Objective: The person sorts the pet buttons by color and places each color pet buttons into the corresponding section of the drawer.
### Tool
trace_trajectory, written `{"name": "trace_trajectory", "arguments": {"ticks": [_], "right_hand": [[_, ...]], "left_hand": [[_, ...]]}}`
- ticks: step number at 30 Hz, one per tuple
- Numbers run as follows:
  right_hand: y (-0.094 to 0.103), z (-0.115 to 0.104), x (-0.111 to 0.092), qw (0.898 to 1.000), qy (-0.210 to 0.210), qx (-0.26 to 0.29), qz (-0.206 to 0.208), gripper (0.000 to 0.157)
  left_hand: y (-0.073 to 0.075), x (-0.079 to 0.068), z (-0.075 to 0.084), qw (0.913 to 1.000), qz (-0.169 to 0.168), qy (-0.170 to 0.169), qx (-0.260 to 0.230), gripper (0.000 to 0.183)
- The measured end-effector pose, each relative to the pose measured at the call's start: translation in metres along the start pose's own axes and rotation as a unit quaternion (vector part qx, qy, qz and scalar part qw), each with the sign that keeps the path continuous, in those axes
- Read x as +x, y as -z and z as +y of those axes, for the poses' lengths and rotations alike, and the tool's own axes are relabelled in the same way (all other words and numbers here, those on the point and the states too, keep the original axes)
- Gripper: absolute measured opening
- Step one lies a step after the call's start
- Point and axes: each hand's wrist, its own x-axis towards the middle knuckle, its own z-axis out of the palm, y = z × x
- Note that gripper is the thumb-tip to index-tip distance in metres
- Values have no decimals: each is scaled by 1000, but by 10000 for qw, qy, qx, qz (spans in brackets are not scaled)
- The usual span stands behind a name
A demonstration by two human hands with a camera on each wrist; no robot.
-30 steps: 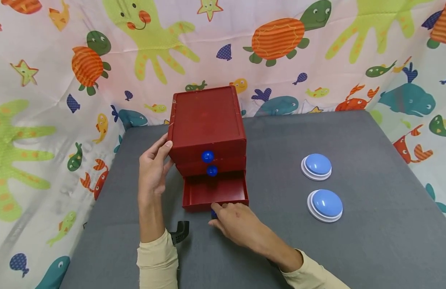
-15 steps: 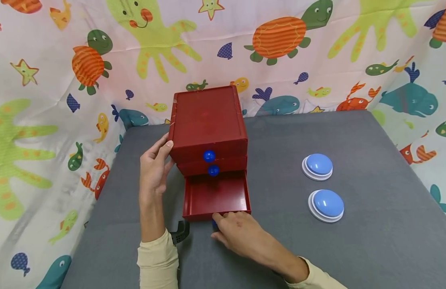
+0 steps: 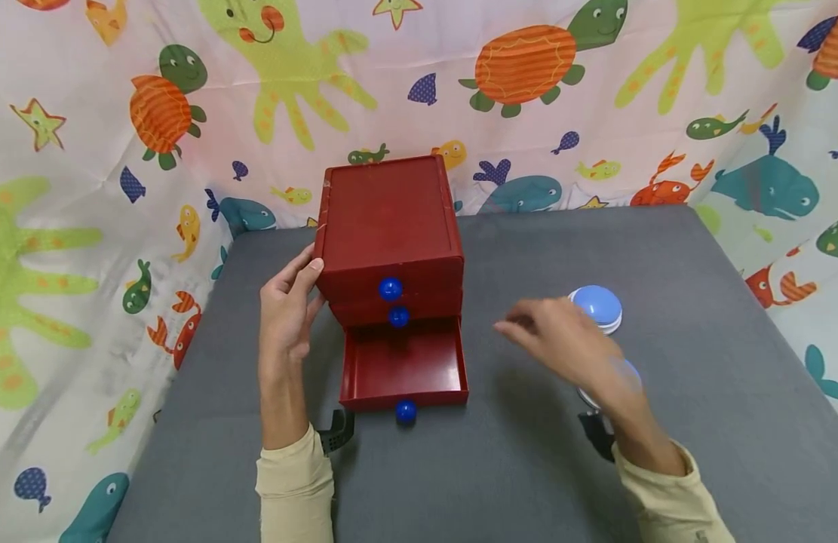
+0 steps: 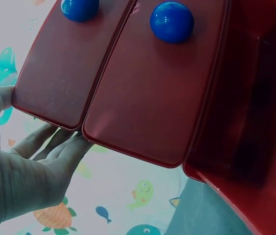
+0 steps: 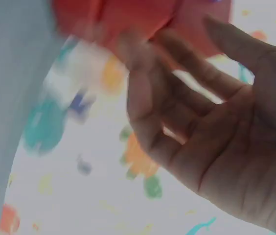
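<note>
A red drawer box stands mid-table, with three drawers stacked below its flat top. Its bottom drawer is pulled out and has nothing inside; a blue knob is on that drawer's front. The upper two drawers are closed, each with a blue knob of its own. My left hand rests against the box's left side, thumb at the upper front corner; the left wrist view shows the fingers extended along the side wall. Held in the air right of the box, my right hand has loosely bent fingers and holds nothing.
Two blue push buttons with white bases are on the grey table at the right. The rear button shows mostly; my right arm covers much of the front button. A sea-animal print curtain hangs behind and along the sides.
The bottom drawer slid further out toward me with my right hand at its knob. That hand then let go and moved up and right. My left hand stays on the box.
</note>
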Motion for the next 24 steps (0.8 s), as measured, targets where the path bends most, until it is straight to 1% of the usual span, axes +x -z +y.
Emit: {"name": "trace_trajectory", "arguments": {"ticks": [1, 3, 5, 7, 8, 10, 12, 14, 19, 24], "right_hand": [[7, 13, 5, 9996, -181, -183, 69, 34], [19, 42, 16, 9972, -501, -546, -103, 41], [25, 69, 26, 9922, -699, -920, -458, 50], [27, 93, 32, 9861, -843, -1161, -835, 59], [27, 103, 34, 9824, -941, -1258, -1015, 63], [25, 117, 38, 9766, -1105, -1367, -1241, 69], [23, 127, 41, 9736, -1237, -1386, -1327, 73], [22, 133, 44, 9735, -1247, -1393, -1320, 75], [20, 141, 48, 9777, -1070, -1389, -1157, 72], [18, 144, 49, 9818, -961, -1293, -1002, 67]], "left_hand": [[0, 0, 1, 10000, 1, -2, -13, 47], [0, 1, 2, 10000, 22, -13, 27, 47], [0, 1, 2, 10000, 3, 3, 68, 48], [0, 0, 2, 10000, -10, 19, 79, 49], [0, -1, 2, 10000, -6, 24, 82, 48], [0, -1, 1, 10000, -15, 31, 69, 48], [0, 0, 1, 10000, -17, 12, 40, 48], [0, 0, 1, 10000, -7, -12, 67, 47], [-1, 0, 0, 9999, -33, -24, 126, 48], [-1, 0, 0, 9999, -6, -35, 126, 48]]}}
